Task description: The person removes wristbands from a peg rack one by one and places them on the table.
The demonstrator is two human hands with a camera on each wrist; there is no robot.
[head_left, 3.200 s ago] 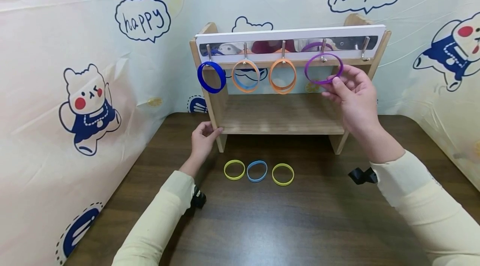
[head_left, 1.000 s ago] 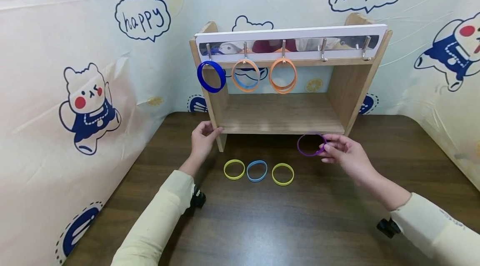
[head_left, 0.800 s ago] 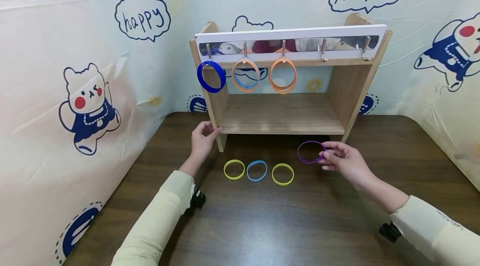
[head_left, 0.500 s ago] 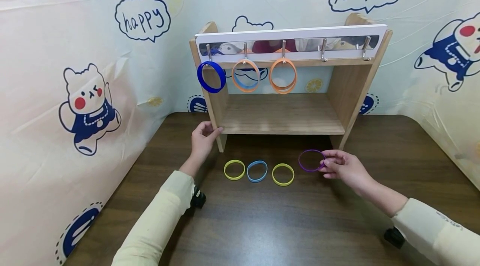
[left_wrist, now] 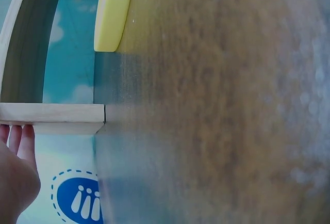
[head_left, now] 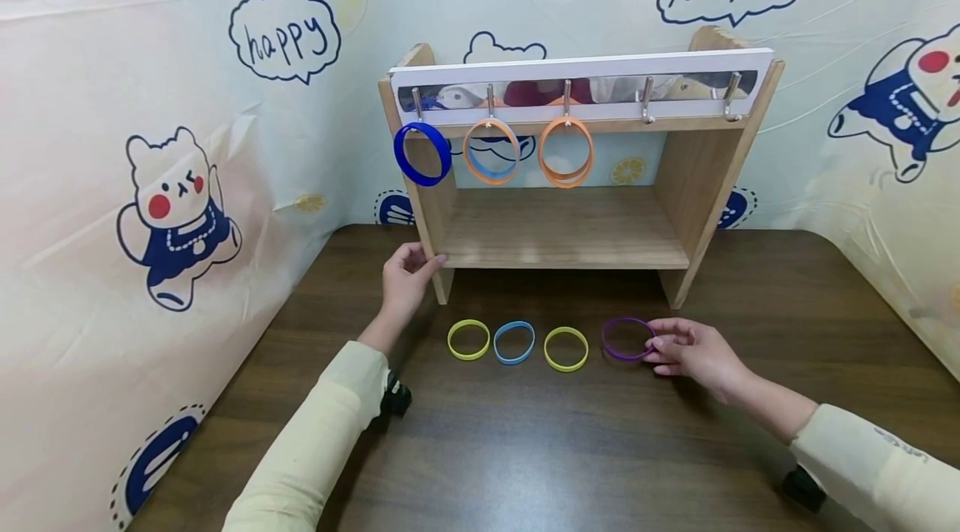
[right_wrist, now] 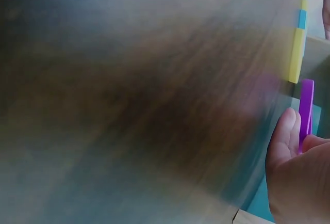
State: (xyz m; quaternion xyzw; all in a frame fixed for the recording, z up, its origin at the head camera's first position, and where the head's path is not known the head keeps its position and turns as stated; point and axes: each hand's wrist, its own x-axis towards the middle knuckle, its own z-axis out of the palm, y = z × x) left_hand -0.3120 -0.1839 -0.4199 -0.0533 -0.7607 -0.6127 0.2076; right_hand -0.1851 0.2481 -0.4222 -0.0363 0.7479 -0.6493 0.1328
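My right hand (head_left: 693, 353) pinches a thin purple wristband (right_wrist: 306, 105) by its right side, low over the table; whether the band touches the wood I cannot tell. To its left, a yellow wristband (head_left: 566, 368), a light blue wristband (head_left: 513, 362) and another yellow wristband (head_left: 468, 358) lie in a row. My left hand (head_left: 405, 286) holds the lower left side of a wooden rack (head_left: 562, 228), thumb at the front edge and fingers against the outer face. On the rack's hooks hang a dark blue wristband (head_left: 402, 158), orange ones (head_left: 566, 180), and light blue behind orange.
A white-framed mirror strip (head_left: 585, 63) with several metal hooks runs across the rack's top; its two right hooks (head_left: 647, 102) carry nothing. Printed cloth (head_left: 277, 165) walls in the dark wooden table (head_left: 510, 449) at the back and sides.
The purple wristband was at the fourth hook; my right hand has brought it down and forward, level with the row on the table. My left hand has stayed at the rack.
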